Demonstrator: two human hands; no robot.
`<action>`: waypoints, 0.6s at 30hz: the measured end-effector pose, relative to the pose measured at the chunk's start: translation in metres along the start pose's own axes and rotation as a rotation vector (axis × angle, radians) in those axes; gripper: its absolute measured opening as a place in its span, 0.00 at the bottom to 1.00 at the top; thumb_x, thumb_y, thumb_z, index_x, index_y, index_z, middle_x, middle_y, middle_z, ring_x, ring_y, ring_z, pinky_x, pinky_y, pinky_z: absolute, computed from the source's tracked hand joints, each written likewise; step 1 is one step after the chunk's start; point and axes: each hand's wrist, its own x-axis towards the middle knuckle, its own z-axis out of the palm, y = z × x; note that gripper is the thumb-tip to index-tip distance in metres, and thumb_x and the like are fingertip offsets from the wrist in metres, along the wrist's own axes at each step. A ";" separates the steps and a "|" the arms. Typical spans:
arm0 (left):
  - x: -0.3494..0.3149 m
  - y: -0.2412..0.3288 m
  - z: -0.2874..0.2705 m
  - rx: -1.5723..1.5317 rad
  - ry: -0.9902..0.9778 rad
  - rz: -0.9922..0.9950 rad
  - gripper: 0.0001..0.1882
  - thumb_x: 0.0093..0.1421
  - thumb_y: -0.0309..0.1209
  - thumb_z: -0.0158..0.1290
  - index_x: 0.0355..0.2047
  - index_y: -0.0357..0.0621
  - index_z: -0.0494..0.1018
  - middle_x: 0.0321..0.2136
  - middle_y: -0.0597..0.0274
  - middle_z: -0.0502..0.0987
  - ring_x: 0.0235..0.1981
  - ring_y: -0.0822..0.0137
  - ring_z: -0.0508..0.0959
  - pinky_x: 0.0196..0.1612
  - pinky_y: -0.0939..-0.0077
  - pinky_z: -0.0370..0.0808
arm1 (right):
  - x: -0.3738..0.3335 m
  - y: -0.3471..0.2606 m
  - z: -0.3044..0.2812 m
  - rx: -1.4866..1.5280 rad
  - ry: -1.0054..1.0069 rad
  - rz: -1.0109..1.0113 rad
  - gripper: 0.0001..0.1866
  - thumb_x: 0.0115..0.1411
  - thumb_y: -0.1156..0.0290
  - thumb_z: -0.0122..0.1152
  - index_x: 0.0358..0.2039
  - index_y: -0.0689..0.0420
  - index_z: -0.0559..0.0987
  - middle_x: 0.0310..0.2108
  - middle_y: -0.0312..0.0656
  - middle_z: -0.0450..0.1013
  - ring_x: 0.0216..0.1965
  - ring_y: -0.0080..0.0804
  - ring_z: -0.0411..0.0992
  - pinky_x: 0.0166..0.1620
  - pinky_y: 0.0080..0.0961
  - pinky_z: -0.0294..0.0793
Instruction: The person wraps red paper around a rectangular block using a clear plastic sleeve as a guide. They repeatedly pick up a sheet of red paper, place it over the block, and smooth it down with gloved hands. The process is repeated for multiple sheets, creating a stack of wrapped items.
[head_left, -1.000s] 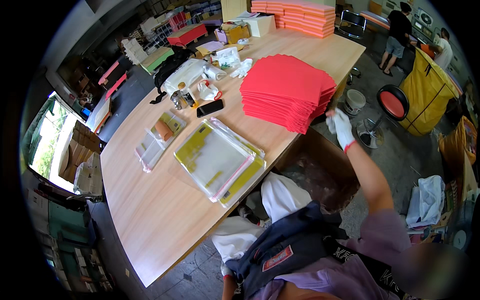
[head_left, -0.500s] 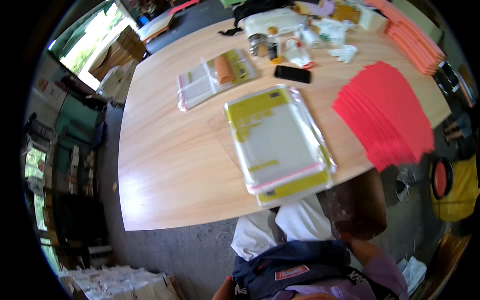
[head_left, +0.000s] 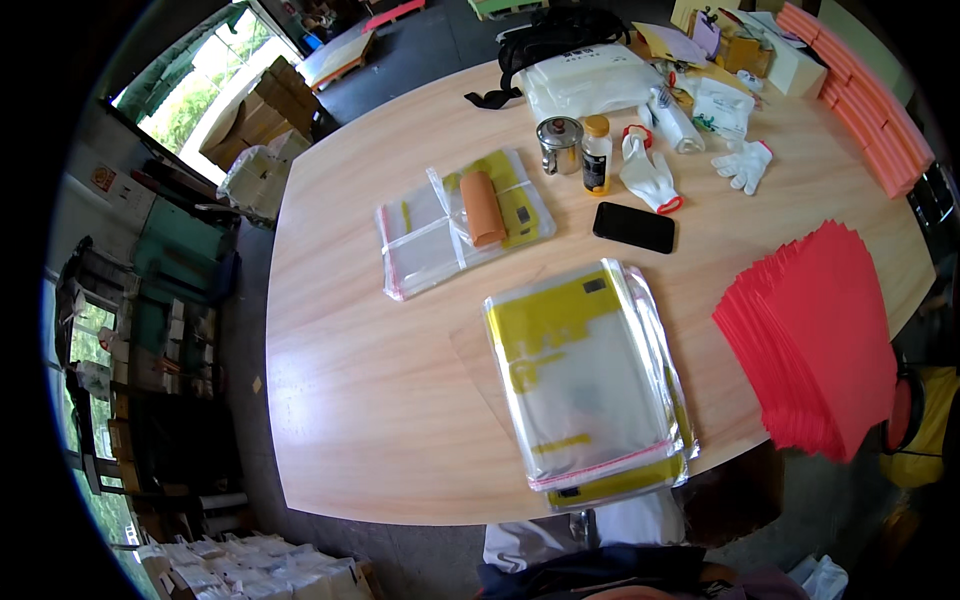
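Observation:
Neither of my hands shows; only a dark garment and pale trousers (head_left: 637, 519) appear at the lower edge, below the tabletop. In front of me, at the table's near edge, lies a stack of clear plastic bags (head_left: 590, 400) with yellow-green printing and a pink strip. Right of it a fanned pile of red sheets (head_left: 815, 340) reaches over the table edge. Farther off to the left rests a bundle of similar bags (head_left: 420, 240), tied crosswise with white strapping. A brown-orange roll (head_left: 482, 210) lies on that bundle.
Behind the bags are a black phone (head_left: 634, 227), a metal pot (head_left: 559, 145), an orange-capped bottle (head_left: 596, 155) and white gloves (head_left: 742, 166). A white plastic package (head_left: 585, 80) and a black bag (head_left: 560, 38) sit at the far edge. Orange-pink foam pieces (head_left: 855, 90) line the far right.
The view has shifted, so the table and its things appear lower in the picture. My forearms, visible before at the lower edge, have dropped out of clear sight. The tabletop things keep their places.

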 end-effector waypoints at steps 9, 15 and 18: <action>0.049 0.006 -0.027 0.182 -0.072 0.184 0.07 0.58 0.36 0.47 0.28 0.49 0.70 0.20 0.67 0.71 0.17 0.67 0.68 0.19 0.71 0.66 | -0.009 0.113 -0.060 0.108 0.206 -0.162 0.16 0.58 0.62 0.44 0.17 0.56 0.71 0.16 0.43 0.69 0.12 0.34 0.64 0.17 0.29 0.62; 0.045 0.043 -0.090 0.267 0.078 0.370 0.07 0.58 0.36 0.46 0.27 0.50 0.69 0.19 0.67 0.70 0.15 0.67 0.67 0.18 0.70 0.65 | -0.116 0.057 -0.186 0.454 0.493 -0.466 0.19 0.59 0.63 0.42 0.15 0.55 0.69 0.12 0.42 0.67 0.09 0.31 0.62 0.14 0.27 0.60; 0.044 0.088 -0.122 0.171 0.244 0.569 0.07 0.59 0.36 0.45 0.27 0.50 0.69 0.19 0.68 0.69 0.14 0.67 0.67 0.17 0.70 0.64 | -0.216 -0.010 -0.240 0.681 0.770 -0.839 0.15 0.60 0.66 0.41 0.18 0.54 0.68 0.11 0.37 0.63 0.07 0.25 0.56 0.12 0.23 0.54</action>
